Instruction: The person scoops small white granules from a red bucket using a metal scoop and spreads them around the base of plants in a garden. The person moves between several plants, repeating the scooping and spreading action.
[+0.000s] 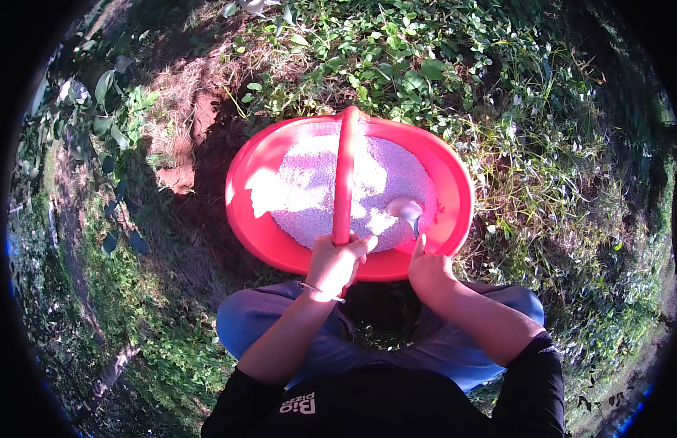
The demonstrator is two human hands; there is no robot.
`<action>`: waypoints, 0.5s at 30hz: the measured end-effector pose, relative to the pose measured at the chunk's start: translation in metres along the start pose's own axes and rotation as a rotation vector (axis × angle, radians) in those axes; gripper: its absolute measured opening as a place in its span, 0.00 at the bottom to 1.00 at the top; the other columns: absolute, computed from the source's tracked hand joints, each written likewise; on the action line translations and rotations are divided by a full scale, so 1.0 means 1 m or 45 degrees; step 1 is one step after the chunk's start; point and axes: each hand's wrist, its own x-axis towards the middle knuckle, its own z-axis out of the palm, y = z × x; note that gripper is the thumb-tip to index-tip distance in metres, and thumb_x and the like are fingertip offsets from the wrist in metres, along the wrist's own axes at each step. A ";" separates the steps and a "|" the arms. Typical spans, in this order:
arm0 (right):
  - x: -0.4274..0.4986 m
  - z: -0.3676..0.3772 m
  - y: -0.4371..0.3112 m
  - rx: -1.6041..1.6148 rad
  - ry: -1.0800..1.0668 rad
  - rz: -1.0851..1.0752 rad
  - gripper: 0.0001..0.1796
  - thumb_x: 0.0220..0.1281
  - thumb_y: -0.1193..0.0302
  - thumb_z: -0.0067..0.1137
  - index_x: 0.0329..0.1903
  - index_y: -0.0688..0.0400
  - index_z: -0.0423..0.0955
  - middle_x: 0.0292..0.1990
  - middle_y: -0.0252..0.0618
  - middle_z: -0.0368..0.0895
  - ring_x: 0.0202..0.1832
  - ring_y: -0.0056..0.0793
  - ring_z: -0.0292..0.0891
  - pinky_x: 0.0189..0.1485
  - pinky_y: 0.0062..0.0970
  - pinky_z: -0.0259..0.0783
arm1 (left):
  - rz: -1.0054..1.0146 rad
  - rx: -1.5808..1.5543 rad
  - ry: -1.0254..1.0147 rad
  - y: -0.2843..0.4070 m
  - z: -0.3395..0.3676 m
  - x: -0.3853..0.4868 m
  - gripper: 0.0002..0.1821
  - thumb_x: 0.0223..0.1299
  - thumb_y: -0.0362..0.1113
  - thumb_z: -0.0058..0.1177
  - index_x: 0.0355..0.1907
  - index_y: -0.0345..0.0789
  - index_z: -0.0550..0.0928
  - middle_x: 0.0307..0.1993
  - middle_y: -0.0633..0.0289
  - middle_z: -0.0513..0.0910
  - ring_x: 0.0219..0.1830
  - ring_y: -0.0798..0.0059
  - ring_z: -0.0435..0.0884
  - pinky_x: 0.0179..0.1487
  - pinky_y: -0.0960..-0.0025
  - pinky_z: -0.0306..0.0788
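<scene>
A red plastic oval basket [460, 175] rests on the ground before my bent knees. White granules [393, 159] cover much of its floor, part in bright sun and part in shade. Its red handle [346, 164] arches over the middle, and my left hand [337, 263] is wrapped around the near end of it. My right hand [432, 274] is at the near right rim, gripping a metal spoon or ladle [407, 209] with the index finger laid along its stem. The spoon's bowl lies on the granules at the right; most of its handle is hidden by my hand.
Grass and low leafy plants [404, 65] surround the basket. A patch of bare reddish soil [182, 159] lies to its left. Leafy branches [106, 109] hang at the upper left. A stick or thin trunk [108, 378] is at the lower left. My jeans [262, 317] are close to the basket's near side.
</scene>
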 end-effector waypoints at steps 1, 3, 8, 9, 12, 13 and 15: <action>0.002 -0.005 0.001 0.015 -0.016 -0.021 0.33 0.58 0.73 0.53 0.64 0.79 0.60 0.25 0.42 0.83 0.24 0.32 0.80 0.25 0.36 0.76 | 0.027 0.003 0.016 -0.003 0.000 -0.001 0.16 0.60 0.34 0.64 0.19 0.36 0.74 0.10 0.72 0.67 0.06 0.86 0.61 0.10 0.76 0.51; 0.004 -0.019 0.007 0.071 0.082 -0.096 0.17 0.58 0.73 0.54 0.49 0.69 0.75 0.28 0.44 0.83 0.28 0.36 0.83 0.28 0.36 0.78 | 0.087 -0.007 0.060 -0.007 0.004 0.002 0.17 0.60 0.34 0.64 0.18 0.36 0.74 0.09 0.72 0.68 0.06 0.86 0.62 0.10 0.76 0.50; -0.020 -0.104 -0.008 0.619 0.703 -0.475 0.09 0.50 0.71 0.63 0.33 0.58 0.73 0.33 0.41 0.79 0.35 0.38 0.80 0.32 0.35 0.77 | 0.318 0.076 0.070 -0.029 -0.008 0.016 0.11 0.60 0.30 0.62 0.22 0.32 0.79 0.17 0.71 0.75 0.18 0.88 0.71 0.20 0.78 0.61; -0.026 -0.112 -0.011 0.681 0.827 -0.560 0.11 0.48 0.71 0.66 0.34 0.57 0.74 0.37 0.41 0.79 0.37 0.38 0.79 0.34 0.34 0.76 | 0.404 0.069 0.056 -0.029 -0.005 0.018 0.10 0.60 0.29 0.61 0.23 0.31 0.79 0.19 0.70 0.76 0.21 0.88 0.73 0.23 0.78 0.64; -0.021 -0.108 -0.019 0.775 1.223 -0.873 0.23 0.41 0.77 0.69 0.44 0.58 0.73 0.44 0.36 0.74 0.45 0.36 0.75 0.47 0.34 0.73 | 0.335 -0.222 -0.043 -0.025 -0.002 0.009 0.06 0.62 0.26 0.58 0.28 0.31 0.79 0.23 0.69 0.78 0.24 0.86 0.75 0.26 0.78 0.68; -0.018 -0.104 -0.022 0.785 1.281 -0.875 0.23 0.41 0.77 0.69 0.44 0.59 0.72 0.44 0.37 0.74 0.47 0.37 0.75 0.48 0.34 0.73 | 0.403 -0.167 0.008 -0.028 -0.003 0.010 0.04 0.63 0.27 0.58 0.32 0.32 0.77 0.25 0.70 0.77 0.26 0.86 0.74 0.27 0.78 0.68; -0.014 -0.100 -0.023 0.814 1.306 -0.941 0.22 0.43 0.77 0.68 0.45 0.58 0.72 0.45 0.37 0.74 0.49 0.37 0.74 0.49 0.35 0.72 | 0.704 0.019 0.184 -0.036 -0.002 0.014 0.07 0.62 0.28 0.60 0.35 0.34 0.74 0.27 0.70 0.74 0.28 0.86 0.73 0.29 0.79 0.68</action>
